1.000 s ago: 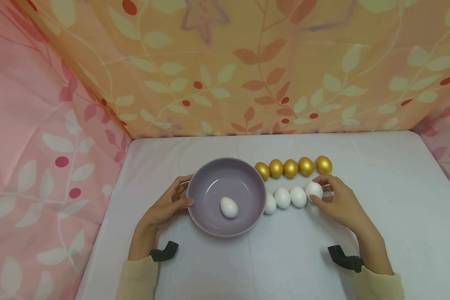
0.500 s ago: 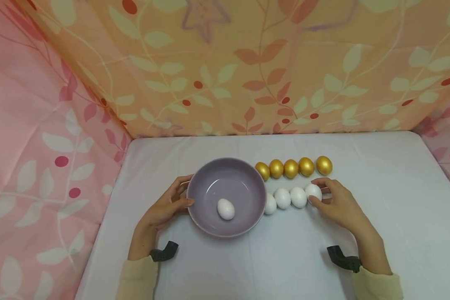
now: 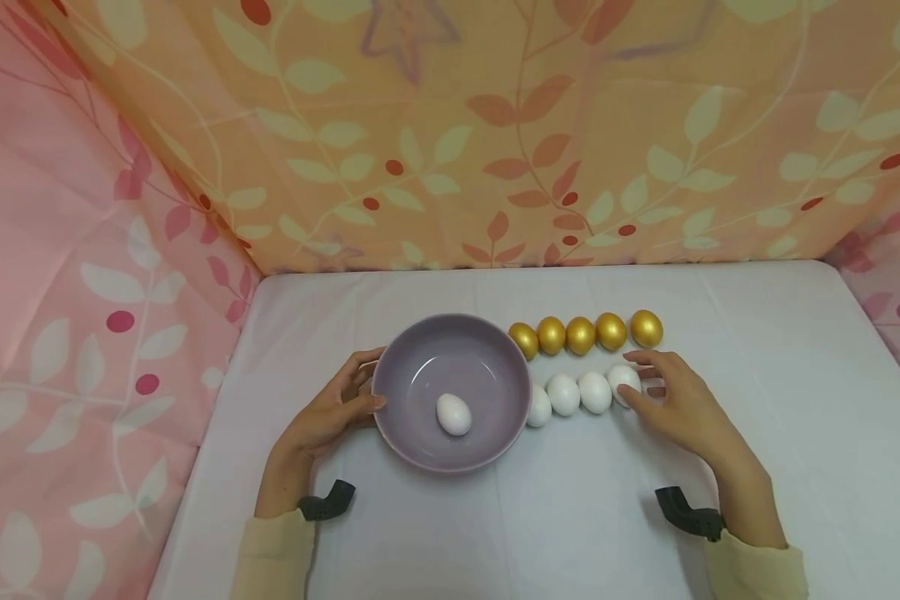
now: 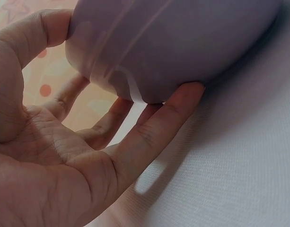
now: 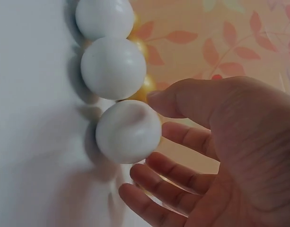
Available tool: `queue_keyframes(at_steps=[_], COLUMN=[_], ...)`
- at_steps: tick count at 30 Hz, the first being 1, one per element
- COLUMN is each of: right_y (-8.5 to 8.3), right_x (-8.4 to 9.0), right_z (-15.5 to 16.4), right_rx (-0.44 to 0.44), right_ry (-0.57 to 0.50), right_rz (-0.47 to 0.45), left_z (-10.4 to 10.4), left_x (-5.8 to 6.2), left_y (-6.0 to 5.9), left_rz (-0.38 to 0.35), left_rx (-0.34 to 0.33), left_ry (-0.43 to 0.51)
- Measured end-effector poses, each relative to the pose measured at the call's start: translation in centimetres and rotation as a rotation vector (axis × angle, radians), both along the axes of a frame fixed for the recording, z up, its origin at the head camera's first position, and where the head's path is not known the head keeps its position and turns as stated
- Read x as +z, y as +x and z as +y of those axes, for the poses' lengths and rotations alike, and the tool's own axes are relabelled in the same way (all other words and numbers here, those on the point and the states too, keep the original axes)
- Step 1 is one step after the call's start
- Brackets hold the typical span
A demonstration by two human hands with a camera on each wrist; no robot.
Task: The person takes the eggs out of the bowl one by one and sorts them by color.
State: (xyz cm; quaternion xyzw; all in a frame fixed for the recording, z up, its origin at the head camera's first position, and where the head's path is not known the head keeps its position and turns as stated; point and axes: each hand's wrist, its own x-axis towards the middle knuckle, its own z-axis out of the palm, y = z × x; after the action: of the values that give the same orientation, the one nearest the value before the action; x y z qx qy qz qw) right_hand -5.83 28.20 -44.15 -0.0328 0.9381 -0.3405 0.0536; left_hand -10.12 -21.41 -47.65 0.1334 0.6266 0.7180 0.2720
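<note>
A purple bowl [image 3: 487,421] stands on the white cloth with one white egg [image 3: 453,414] lying inside it. On the bowl's left side my left hand [image 3: 330,412] grips the wall, thumb near the rim; the left wrist view has the fingertips spread against the outer wall of the bowl [image 4: 182,42]. Right of the bowl runs a row of several white eggs [image 3: 563,394], the nearest partly hidden by the rim. Around the rightmost white egg [image 5: 126,135] my right hand [image 3: 675,404] is spread, thumb in front and fingers loosely behind, without gripping.
Behind the white eggs is a row of several golden eggs [image 3: 581,336], its left end touching or close to the bowl. The rightmost golden egg [image 3: 647,329] sits slightly apart. Patterned cloth [image 3: 435,208] walls in the table's back and sides.
The rightmost white egg has shifted slightly left toward its neighbour, and my right fingers have loosened from it. Inside the bowl the egg has rocked a little. My left hand stays in place.
</note>
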Motion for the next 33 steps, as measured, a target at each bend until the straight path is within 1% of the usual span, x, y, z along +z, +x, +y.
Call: queue_keyframes(at_steps=[8, 12, 16, 19, 25, 33], right_y=[-0.3, -0.6, -0.9, -1.3, -2.2, -3.6], right_x=[0.7, 1.5, 2.4, 2.8, 3.6, 5.9], right_z=[-1.4, -2.6, -3.9, -4.9, -7.5, -11.3], right_rx=[0.021, 0.029, 0.054, 0.102, 0.228, 0.359], right_ry=[-0.015, 0.015, 0.04, 0.041, 0.037, 0.069], right_rz=[0.095, 0.114, 0.126, 0.159, 0.244, 0.282], left_z=[-0.1, -0.1, -0.1, -0.1, 0.2, 0.3], left_x=[-0.1, -0.2, -0.1, 0.0, 0.3, 0.4], left_y=[-0.1, -0.2, -0.2, -0.2, 0.0, 0.1], left_rz=[-0.005, -0.009, -0.007, -0.008, -0.018, -0.012], left_rx=[0.002, 0.011, 0.011, 0.007, 0.013, 0.017], left_ry=[-0.005, -0.012, -0.014, -0.016, -0.025, -0.026])
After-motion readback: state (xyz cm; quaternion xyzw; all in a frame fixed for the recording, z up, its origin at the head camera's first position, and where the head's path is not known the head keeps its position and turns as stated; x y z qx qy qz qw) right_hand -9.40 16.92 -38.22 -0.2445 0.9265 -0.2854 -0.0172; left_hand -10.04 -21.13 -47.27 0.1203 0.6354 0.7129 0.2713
